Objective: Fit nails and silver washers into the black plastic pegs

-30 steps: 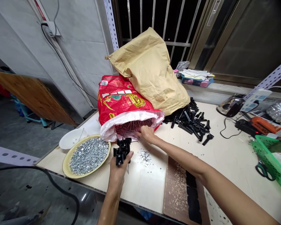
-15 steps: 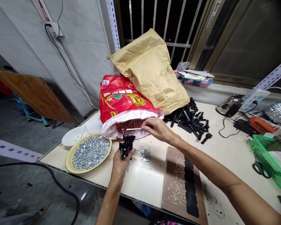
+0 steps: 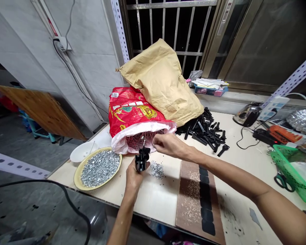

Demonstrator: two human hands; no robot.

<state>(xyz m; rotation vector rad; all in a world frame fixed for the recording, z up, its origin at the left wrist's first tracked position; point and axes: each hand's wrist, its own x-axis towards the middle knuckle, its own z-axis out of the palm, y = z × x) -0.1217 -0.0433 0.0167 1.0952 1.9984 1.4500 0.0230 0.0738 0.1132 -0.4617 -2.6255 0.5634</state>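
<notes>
My left hand (image 3: 133,177) is closed around a black plastic part (image 3: 141,159). A thin metal rod (image 3: 143,141) rises from the top of that part. My right hand (image 3: 165,144) is pinched just right of the rod, in front of the bag's mouth; what its fingers hold, if anything, cannot be made out. Behind both hands, a red bag (image 3: 136,109) lies with its white mouth open, full of dark reddish screws or nails (image 3: 136,140). A small pile of metal washers (image 3: 156,169) lies on the table to the right of my left hand.
A yellow dish of metal washers (image 3: 98,168) and a white bowl (image 3: 79,152) stand at the left. Beyond are a tan sack (image 3: 163,83) and black plastic pieces (image 3: 209,131). A brown board (image 3: 187,211) lies nearer, with scissors (image 3: 283,181) and a green basket (image 3: 283,161) to the right.
The thin pale rod seen between my right fingers is no longer visible there. My left hand, with the black part, has shifted slightly right, closer to my right hand. The view has tilted slightly.
</notes>
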